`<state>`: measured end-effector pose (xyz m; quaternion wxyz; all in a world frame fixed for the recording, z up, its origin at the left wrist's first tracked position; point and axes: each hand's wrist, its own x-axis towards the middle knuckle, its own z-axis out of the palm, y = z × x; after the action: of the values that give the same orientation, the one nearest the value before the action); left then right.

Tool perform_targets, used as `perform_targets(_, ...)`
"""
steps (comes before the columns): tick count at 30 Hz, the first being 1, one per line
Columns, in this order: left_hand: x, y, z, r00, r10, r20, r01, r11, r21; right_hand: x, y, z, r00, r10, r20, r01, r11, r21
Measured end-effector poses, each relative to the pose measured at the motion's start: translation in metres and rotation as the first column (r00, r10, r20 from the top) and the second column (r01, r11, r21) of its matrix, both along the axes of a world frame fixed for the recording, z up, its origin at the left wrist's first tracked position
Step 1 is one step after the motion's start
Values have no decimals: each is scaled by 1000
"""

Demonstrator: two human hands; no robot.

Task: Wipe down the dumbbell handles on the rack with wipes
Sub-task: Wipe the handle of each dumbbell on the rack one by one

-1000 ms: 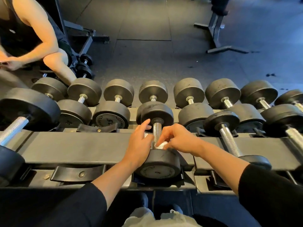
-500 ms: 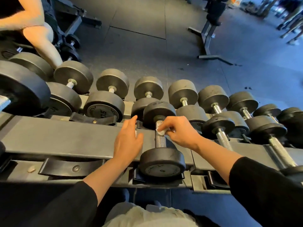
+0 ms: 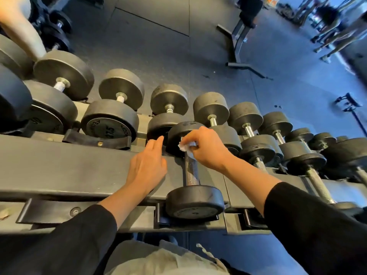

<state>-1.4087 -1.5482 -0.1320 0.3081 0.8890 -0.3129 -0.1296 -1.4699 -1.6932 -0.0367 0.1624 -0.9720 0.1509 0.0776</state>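
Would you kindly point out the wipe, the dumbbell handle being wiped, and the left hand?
wipe [image 3: 185,147], head view, crumpled white edge.
dumbbell handle [image 3: 191,173], head view, bare knurled middle.
left hand [image 3: 146,169], head view, back of hand.

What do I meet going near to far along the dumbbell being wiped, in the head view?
Near weight head in its cradle → bare knurled handle → white wipe pinched by the right hand at the handle's far end → far weight head. The left hand rests beside it on the rack beam.
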Motion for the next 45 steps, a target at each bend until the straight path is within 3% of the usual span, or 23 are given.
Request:
perform_targets(3,0,0,-2,1000,-14,7,14,1000,-2,-7,1,-11,990,87,-111,-102,986,-135)
perform_targets(6,2,1,-2,1000,-20,6,20,1000,-2,-17,1,-12,999,38,-36,-39,999,-19)
perform_targets(9,1,3,-2,1000,-28,10,28,1000,-1,-21,0,-8,998,6,-70,-4,1000,30)
perform_targets(20,-1,3,0,999,-32,-3,32,999,-4,-34,15,19,976,137,-168,-88,959,271)
perform_targets(23,0,3,-1,999,-37,-23,36,999,-12,-22,15,11,996,85,-21,-82,988,131)
perform_targets(27,-1,3,0,999,-42,-14,42,999,-18,-17,11,2,951,200,-234,-207,978,-4)
perform_targets(32,1,5,1,998,-51,-30,51,998,-30,-24,14,10,943,201,-265,-189,980,70)
perform_targets(39,1,6,2,997,-79,-25,78,996,-39,-39,7,18,944,191,-269,-94,937,336)
perform_targets(42,-3,8,0,992,-92,-92,78,986,-147,-41,8,21,940,174,-294,-32,901,433)
perform_targets(45,-6,11,5,982,-104,-160,56,958,-280,-47,9,22,962,112,-248,3,907,420)
